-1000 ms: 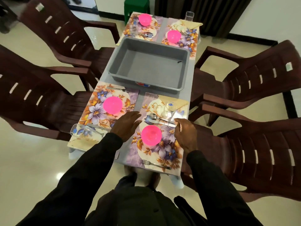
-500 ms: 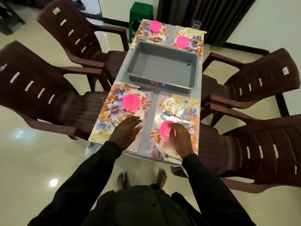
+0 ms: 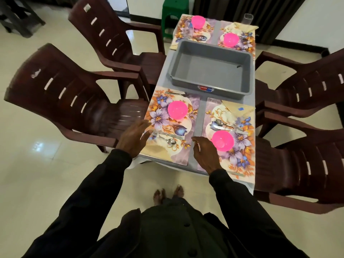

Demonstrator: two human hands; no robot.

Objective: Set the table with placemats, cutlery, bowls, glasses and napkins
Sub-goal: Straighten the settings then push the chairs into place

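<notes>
Two flowered placemats lie at the table's near end. The near-left placemat (image 3: 193, 131) carries a pink bowl (image 3: 177, 109), a knife (image 3: 167, 135), a spoon (image 3: 170, 141), a napkin (image 3: 156, 149) and a clear glass (image 3: 151, 132) at its left edge. My left hand (image 3: 133, 138) reaches that glass with straight fingers; whether it touches is unclear. The near-right placemat (image 3: 210, 108) holds a pink bowl (image 3: 222, 140), a spoon (image 3: 219, 122), a knife (image 3: 229, 129) and a napkin (image 3: 238, 108). My right hand (image 3: 204, 155) hovers left of this bowl, loosely curled and holding nothing.
A grey tub (image 3: 212, 69) sits mid-table. Beyond it are two more set mats with pink bowls (image 3: 198, 21) (image 3: 230, 39) and a glass (image 3: 248, 18). Brown plastic chairs (image 3: 74, 101) (image 3: 307, 164) flank both sides. A green stool (image 3: 175, 8) stands at the far end.
My right hand has come off the near-right pink bowl and drawn back to its left. My left hand has slid left across the near-left mat to the glass at its edge.
</notes>
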